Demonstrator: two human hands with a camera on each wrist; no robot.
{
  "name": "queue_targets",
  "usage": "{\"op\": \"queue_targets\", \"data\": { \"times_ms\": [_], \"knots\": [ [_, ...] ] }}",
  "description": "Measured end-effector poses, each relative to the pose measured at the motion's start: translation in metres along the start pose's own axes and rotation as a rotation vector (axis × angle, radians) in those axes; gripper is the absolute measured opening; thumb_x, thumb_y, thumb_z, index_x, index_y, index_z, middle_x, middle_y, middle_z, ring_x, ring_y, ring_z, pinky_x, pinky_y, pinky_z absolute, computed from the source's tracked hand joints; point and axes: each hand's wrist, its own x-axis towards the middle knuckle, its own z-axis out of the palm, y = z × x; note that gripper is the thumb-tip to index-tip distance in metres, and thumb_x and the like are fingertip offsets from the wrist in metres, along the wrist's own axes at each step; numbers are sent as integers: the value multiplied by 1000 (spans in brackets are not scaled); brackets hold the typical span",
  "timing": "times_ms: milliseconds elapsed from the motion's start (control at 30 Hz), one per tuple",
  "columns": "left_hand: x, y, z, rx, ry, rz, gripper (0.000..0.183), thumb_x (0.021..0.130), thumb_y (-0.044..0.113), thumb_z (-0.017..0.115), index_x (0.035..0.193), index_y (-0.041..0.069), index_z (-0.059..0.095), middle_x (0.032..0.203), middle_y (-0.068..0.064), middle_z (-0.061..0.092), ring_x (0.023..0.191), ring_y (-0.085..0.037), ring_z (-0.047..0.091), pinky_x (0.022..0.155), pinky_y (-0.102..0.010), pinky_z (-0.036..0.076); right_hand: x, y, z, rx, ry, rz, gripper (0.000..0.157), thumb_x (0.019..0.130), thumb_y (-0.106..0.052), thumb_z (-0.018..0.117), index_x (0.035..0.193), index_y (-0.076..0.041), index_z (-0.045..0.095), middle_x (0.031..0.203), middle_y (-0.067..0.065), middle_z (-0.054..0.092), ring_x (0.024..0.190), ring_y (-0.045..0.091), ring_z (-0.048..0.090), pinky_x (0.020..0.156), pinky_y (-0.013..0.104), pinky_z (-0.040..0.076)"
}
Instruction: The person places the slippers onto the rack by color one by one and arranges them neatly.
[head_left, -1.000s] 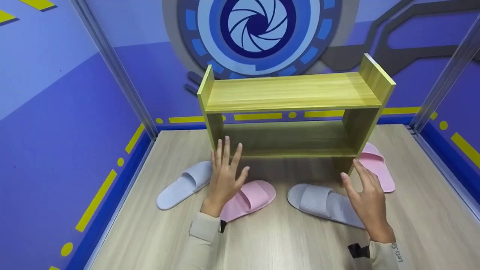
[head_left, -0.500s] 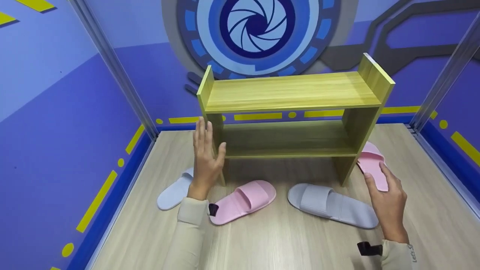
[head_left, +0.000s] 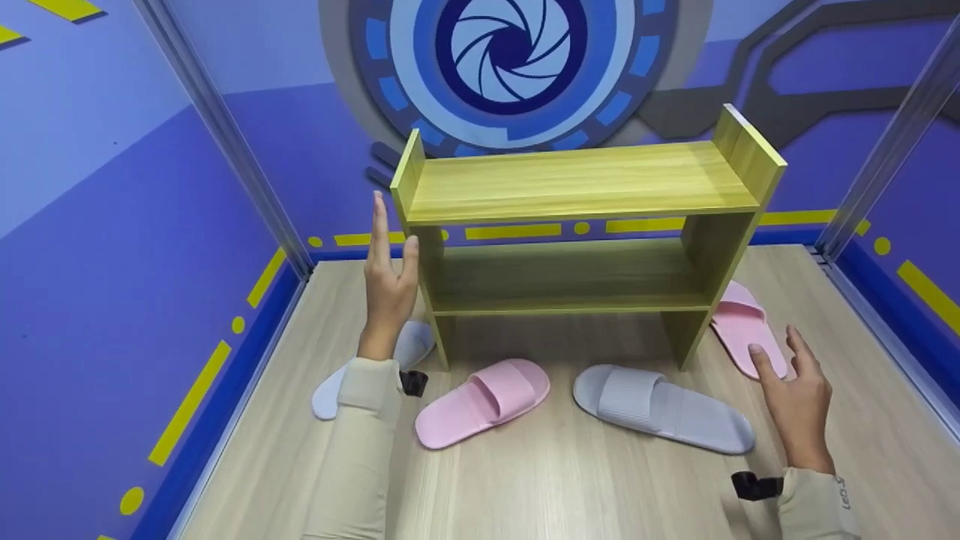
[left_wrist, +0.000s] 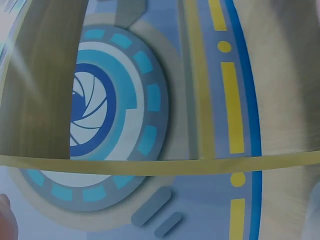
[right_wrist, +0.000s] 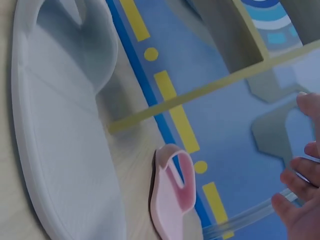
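Observation:
My left hand (head_left: 388, 292) is raised with straight fingers beside the left side panel of a small two-tier wooden shelf (head_left: 585, 180). Whether it touches the panel, I cannot tell. Behind the left wrist lies a pale blue slipper (head_left: 414, 345), partly hidden by the sleeve. My right hand (head_left: 802, 405) hovers with fingers spread, nothing in it, near a pink slipper (head_left: 739, 322) beside the shelf's right leg. A second pink slipper (head_left: 450, 420) and a grey slipper (head_left: 705, 420) lie in front. The right wrist view shows the grey slipper (right_wrist: 70, 145) up close.
The shelf stands on a wood-grain tabletop (head_left: 525, 487). Blue printed walls (head_left: 90, 262) enclose the back and both sides, with metal posts (head_left: 225, 135) at the corners. A small black device (head_left: 754, 486) shows at the right wrist.
My left hand has moved left and up, from the shelf's front to beside its left panel. My right hand has moved right, away from the shelf's right leg. Shelf and slippers stay put.

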Motion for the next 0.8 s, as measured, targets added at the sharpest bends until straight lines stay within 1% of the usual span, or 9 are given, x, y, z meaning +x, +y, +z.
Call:
{"op": "queue_targets", "data": {
  "times_ms": [133, 233, 400, 500, 600, 700, 800],
  "knots": [
    [11, 2, -3, -32, -12, -14, 61, 101, 20, 45, 154, 8, 17, 161, -4, 19, 148, -13, 20, 121, -28, 18, 7, 10, -2, -23, -72, 33, 73, 92, -33, 62, 152, -13, 28, 154, 17, 33, 138, 43, 34, 114, 55, 27],
    [17, 4, -5, -50, -23, -28, 60, 102, 20, 44, 154, 9, 18, 161, -3, 20, 148, -13, 20, 121, -28, 18, 12, 18, -3, -50, -118, 42, 78, 91, -35, 62, 154, -12, 22, 154, 22, 30, 138, 47, 30, 113, 59, 25],
    [25, 7, -6, -90, -37, -69, 57, 102, 21, 45, 154, 14, 22, 161, 1, 22, 147, -11, 21, 120, -27, 18, 20, 33, 0, -97, -175, 17, 83, 91, -36, 62, 154, -5, 17, 154, 26, 25, 141, 47, 24, 115, 59, 20],
    [30, 8, -6, -105, -33, -62, 55, 102, 21, 45, 153, 14, 26, 159, 1, 26, 147, -12, 24, 120, -27, 20, 25, 41, 1, -121, -201, -8, 86, 91, -36, 63, 153, 0, 16, 155, 29, 21, 142, 48, 20, 116, 59, 18],
    [33, 8, -6, -105, -29, -45, 53, 102, 20, 45, 152, 12, 29, 158, -2, 30, 146, -13, 27, 120, -28, 22, 30, 49, 2, -144, -233, -19, 88, 91, -37, 63, 152, 4, 13, 155, 32, 16, 142, 50, 16, 115, 60, 16],
    [35, 8, -5, -103, -28, -37, 51, 103, 22, 45, 151, 12, 31, 157, -2, 32, 144, -11, 29, 119, -26, 23, 35, 55, 3, -162, -272, -12, 91, 91, -39, 61, 152, 5, 9, 155, 33, 11, 142, 51, 13, 115, 61, 14],
    [37, 9, -4, -116, -25, -28, 50, 103, 23, 44, 150, 12, 33, 156, 0, 33, 143, -9, 30, 118, -26, 25, 41, 59, 4, -180, -303, 15, 95, 92, -42, 60, 151, 6, 5, 155, 34, 6, 142, 52, 9, 116, 62, 12]
  ]
}}
